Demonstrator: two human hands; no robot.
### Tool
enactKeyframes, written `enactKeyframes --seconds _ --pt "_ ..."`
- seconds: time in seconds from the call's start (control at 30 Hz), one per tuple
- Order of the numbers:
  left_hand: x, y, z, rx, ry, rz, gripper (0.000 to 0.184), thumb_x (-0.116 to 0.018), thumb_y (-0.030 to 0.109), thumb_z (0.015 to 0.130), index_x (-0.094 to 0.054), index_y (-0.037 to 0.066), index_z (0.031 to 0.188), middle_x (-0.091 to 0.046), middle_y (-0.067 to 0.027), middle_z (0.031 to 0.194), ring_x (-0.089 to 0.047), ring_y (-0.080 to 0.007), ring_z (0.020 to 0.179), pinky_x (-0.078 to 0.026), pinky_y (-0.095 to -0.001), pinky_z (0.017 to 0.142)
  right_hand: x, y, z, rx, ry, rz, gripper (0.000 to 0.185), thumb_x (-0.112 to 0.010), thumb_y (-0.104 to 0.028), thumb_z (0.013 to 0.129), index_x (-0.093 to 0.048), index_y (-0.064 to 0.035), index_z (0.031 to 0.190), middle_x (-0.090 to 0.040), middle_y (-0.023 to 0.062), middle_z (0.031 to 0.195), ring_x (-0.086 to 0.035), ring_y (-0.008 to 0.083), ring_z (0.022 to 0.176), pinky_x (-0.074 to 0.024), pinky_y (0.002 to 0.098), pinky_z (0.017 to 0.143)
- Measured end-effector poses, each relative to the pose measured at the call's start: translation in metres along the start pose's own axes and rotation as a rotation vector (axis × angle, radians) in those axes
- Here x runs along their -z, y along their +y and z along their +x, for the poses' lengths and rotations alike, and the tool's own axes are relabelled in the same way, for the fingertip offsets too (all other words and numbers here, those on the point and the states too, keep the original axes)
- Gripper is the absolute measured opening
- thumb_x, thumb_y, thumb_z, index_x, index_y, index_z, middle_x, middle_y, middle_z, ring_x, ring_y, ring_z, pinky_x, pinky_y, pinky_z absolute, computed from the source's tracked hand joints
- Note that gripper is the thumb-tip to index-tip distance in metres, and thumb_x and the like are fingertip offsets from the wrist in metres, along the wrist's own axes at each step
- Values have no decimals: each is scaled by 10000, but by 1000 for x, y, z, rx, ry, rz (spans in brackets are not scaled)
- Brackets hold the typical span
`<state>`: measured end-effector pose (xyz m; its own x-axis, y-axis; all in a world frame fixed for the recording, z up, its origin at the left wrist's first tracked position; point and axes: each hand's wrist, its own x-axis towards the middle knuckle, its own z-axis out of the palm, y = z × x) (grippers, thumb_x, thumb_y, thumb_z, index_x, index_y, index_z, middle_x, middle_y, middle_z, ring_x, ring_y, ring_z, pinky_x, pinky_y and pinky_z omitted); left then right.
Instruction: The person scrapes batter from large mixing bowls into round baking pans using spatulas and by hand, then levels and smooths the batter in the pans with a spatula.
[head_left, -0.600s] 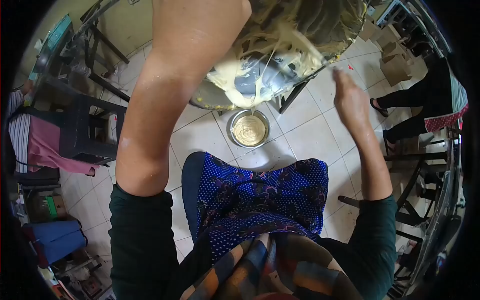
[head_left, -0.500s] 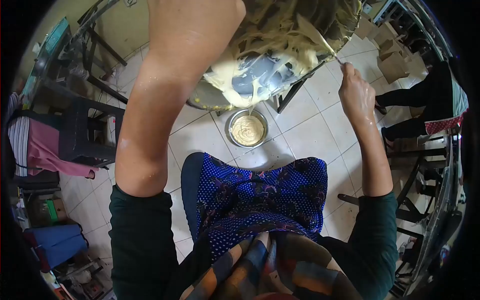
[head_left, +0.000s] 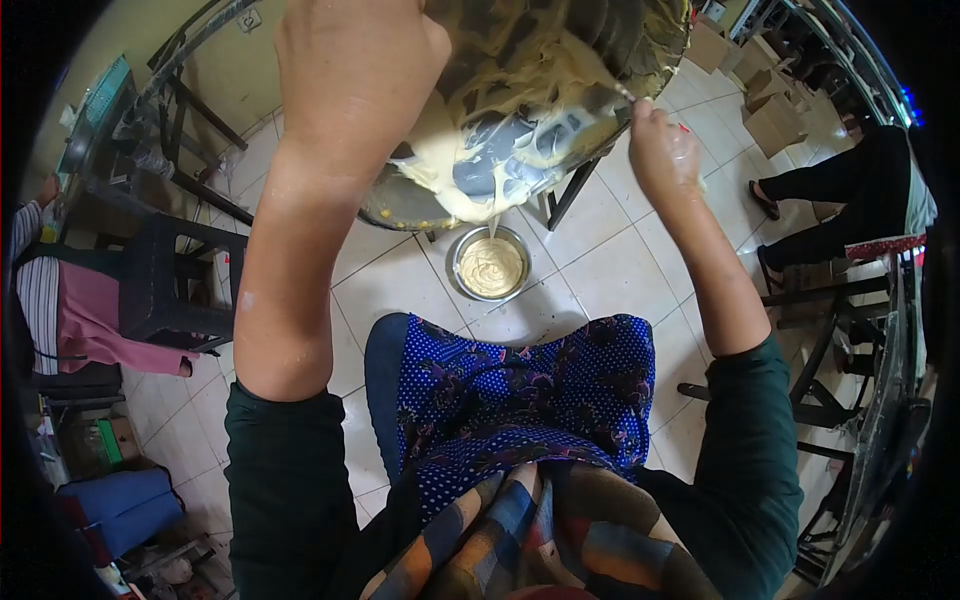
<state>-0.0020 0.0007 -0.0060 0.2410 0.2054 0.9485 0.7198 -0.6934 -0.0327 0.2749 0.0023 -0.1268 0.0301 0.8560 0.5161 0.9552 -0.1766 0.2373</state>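
Note:
A large metal mixing bowl [head_left: 385, 207], smeared inside with pale yellow batter [head_left: 430, 175], is tilted towards me at the top of the view. My left hand [head_left: 360, 60] is closed at its left rim; the fingertips are hidden behind the hand. My right hand [head_left: 665, 150] grips the thin handle of a spatula [head_left: 622, 90], whose blade lies against the batter inside. From the bowl's lower lip a strand of batter runs down into a small round metal bowl [head_left: 526, 268] on the floor, which holds swirled batter.
A dark plastic stool [head_left: 175, 285] and a person in pink clothing [head_left: 105, 310] are at the left. On the right stands another person in dark trousers [head_left: 850, 195], near cardboard boxes [head_left: 775, 120] and a dark-framed table [head_left: 860, 400]. White tiles [head_left: 620, 290] cover the floor.
The large bowl and both hands have shifted slightly left and up in view. My right hand has moved closer to the bowl, with the spatula further in. Batter still runs down.

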Motion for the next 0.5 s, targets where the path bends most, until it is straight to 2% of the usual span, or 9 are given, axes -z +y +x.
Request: enactKeyframes --seconds 0.07,0.1,0.2,0.27,0.37,0.4,0.5 --pt "2 0 0 15 4 -9 132 -480 -105 616 -529 -27 710 -540 -219 664 -562 -394 677 -423 -443 613 -27 -14 -11 119 -108 -57 119 -446 -79 838 -496 -38 938 -631 167 756 -637 328 617 -520 421 567" --pt "2 0 0 12 7 -8 132 -480 -105 616 -529 -27 710 -540 -219 664 -562 -394 677 -423 -443 613 -28 -23 -19 230 -169 9 127 -465 -73 818 -493 -40 938 -619 165 731 -638 319 604 -526 396 539" --pt "4 4 2 -15 21 5 144 -474 -112 614 -529 -25 714 -538 -218 664 -561 -394 676 -422 -440 606 15 -31 -2 338 -267 27 146 -495 -80 803 -533 -17 929 -635 145 739 -661 280 639 -535 359 538" --pt "5 7 1 18 16 18 141 -476 -111 614 -527 -25 714 -537 -217 663 -559 -394 675 -422 -441 604 18 -21 26 199 138 -111 148 -528 -85 787 -560 -25 918 -624 123 722 -660 257 633 -539 344 538" --pt "5 0 -3 30 -16 -18 134 -475 -110 614 -520 -27 709 -535 -217 662 -558 -394 673 -422 -441 604 -7 -9 54 182 184 -284 138 -555 -92 776 -577 -37 901 -617 109 734 -657 227 623 -538 323 530" --pt "8 2 -2 29 -19 -20 134 -475 -110 614 -520 -27 709 -535 -217 662 -558 -394 673 -422 -441 604 -12 -23 44 173 104 -254 147 -560 -98 779 -583 -42 913 -627 118 785 -662 210 669 -542 303 558" --pt "14 9 2 -3 1 -120 127 -474 -111 617 -514 -29 706 -533 -219 660 -557 -396 671 -420 -441 602 -6 -54 18 369 -237 -108 178 -524 -95 813 -594 2 946 -659 141 885 -669 225 825 -545 318 629"
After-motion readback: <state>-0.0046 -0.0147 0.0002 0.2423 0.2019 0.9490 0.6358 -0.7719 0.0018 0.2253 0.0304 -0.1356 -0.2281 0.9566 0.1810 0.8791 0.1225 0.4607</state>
